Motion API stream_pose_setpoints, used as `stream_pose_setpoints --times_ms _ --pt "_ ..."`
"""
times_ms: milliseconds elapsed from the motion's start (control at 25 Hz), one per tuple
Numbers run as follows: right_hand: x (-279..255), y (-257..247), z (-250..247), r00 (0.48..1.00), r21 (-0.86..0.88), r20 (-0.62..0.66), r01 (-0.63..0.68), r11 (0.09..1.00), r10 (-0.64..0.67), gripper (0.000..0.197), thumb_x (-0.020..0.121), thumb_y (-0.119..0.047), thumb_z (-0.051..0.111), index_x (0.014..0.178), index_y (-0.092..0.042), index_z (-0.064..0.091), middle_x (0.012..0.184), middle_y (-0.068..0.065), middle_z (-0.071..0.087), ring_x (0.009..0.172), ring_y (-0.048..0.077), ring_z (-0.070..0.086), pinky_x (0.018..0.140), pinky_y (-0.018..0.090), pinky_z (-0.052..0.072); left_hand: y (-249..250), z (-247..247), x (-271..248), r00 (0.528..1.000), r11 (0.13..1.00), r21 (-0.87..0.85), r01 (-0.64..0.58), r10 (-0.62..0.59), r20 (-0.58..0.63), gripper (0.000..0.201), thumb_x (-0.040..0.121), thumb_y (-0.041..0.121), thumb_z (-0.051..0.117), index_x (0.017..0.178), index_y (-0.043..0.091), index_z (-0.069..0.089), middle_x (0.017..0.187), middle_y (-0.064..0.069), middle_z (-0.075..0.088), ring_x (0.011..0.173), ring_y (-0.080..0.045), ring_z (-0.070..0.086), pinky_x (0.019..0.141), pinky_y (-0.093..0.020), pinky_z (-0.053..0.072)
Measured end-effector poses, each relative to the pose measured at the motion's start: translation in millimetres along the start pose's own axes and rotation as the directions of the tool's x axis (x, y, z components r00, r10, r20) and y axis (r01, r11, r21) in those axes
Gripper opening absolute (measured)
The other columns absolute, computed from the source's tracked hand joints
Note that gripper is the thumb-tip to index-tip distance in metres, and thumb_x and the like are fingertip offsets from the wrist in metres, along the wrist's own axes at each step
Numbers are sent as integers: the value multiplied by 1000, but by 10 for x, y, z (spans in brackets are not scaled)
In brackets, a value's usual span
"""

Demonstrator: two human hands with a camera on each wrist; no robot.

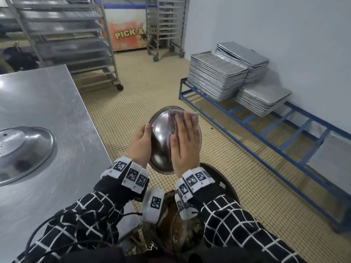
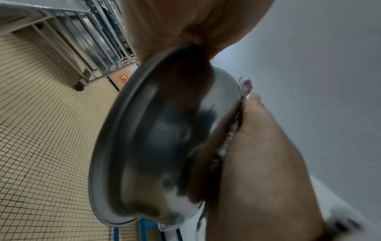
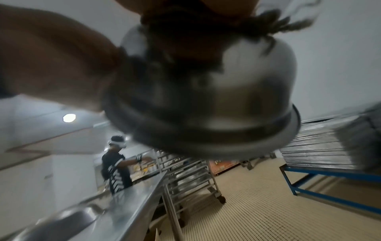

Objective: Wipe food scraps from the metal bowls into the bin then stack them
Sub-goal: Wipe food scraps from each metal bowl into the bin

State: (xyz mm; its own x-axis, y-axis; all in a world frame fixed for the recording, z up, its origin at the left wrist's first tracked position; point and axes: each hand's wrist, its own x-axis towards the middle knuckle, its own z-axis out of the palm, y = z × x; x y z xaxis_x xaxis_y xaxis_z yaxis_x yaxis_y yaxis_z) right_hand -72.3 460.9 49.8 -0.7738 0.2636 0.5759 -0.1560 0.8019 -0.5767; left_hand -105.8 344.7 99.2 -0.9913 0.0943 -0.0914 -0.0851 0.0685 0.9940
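A metal bowl [image 1: 161, 137] hangs tilted on its edge above the dark bin [image 1: 224, 179], which holds brown food scraps [image 1: 180, 224]. My left hand [image 1: 140, 141] grips the bowl's rim on the left side. My right hand [image 1: 187, 141] lies flat with straight fingers on the bowl's rounded outside, pressing a greyish cloth [image 1: 193, 117] against it. The left wrist view shows the bowl [image 2: 160, 138] from its rim side, with the cloth [image 2: 245, 86] squeezed under the right hand [image 2: 268, 163]. A second metal bowl [image 1: 20, 149] rests upside down on the steel table [image 1: 47, 101].
Stacks of baking trays [image 1: 218, 76] sit on a low blue rack [image 1: 266, 149] along the right wall. Wheeled tray racks [image 1: 76, 44] stand behind the table. Another person [image 3: 115, 166] works at the table's far end. Tiled floor [image 1: 142, 82] lies between table and rack.
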Motion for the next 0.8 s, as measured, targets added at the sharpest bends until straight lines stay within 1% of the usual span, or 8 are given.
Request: stream_pose_setpoints --times_ms 80,200,320,400,560,680,720,800 --pt "136 78 -72 988 57 -67 -137 989 141 47 100 -37 26 144 -22 33 150 -3 34 141 16 25 115 42 23 0 -18 -21 999 999 32 -8 7 35 24 101 36 37 92 30 58 93 6 61 91 -13 58 81 -30 45" --pt "182 267 -212 926 184 1 -370 911 376 35 101 -30 34 131 -18 49 121 -2 58 109 11 54 94 40 50 -8 -72 -27 998 996 82 -19 15 54 24 101 36 37 84 37 55 89 12 58 83 -5 53 71 -24 39" --pt "46 415 -349 923 129 -16 -380 916 385 25 101 -26 40 121 -17 51 94 -4 64 76 12 64 66 33 56 -57 -154 31 994 973 219 -75 56 91 24 101 36 38 82 35 54 87 9 59 80 -5 52 71 -24 37" --pt "-10 387 -379 932 149 -91 -336 930 351 18 98 -23 46 114 -17 50 94 -1 65 72 14 65 57 24 53 -97 -178 67 989 942 316 -116 81 121 25 100 36 39 80 33 54 82 6 59 75 -7 52 66 -21 36" --pt "-70 7 -223 984 73 -33 -170 983 173 20 94 -23 55 107 -10 60 121 3 51 101 9 53 80 9 47 -132 -121 93 976 911 373 -175 110 188 28 99 38 41 86 25 62 81 -3 66 77 -18 61 68 -27 45" --pt "-139 -132 -109 997 20 75 4 1000 -5 42 99 -39 37 130 -15 54 135 0 46 126 14 41 104 26 37 -78 -121 83 978 922 340 -182 134 160 28 99 38 42 87 26 64 83 -3 69 79 -18 63 73 -31 50" --pt "-127 -82 -107 997 27 79 -11 1000 9 47 99 -41 32 135 -17 49 138 0 44 128 15 40 105 30 36 -59 -136 81 980 934 314 -172 131 147 27 99 38 43 86 28 64 84 -2 69 80 -17 63 73 -29 50" --pt "-73 54 -139 981 141 76 -185 973 176 47 100 -40 30 138 -18 45 139 0 41 119 12 45 98 32 45 -50 -170 75 986 956 256 -143 116 120 26 99 38 43 81 31 62 87 -2 68 82 -15 62 76 -27 48"
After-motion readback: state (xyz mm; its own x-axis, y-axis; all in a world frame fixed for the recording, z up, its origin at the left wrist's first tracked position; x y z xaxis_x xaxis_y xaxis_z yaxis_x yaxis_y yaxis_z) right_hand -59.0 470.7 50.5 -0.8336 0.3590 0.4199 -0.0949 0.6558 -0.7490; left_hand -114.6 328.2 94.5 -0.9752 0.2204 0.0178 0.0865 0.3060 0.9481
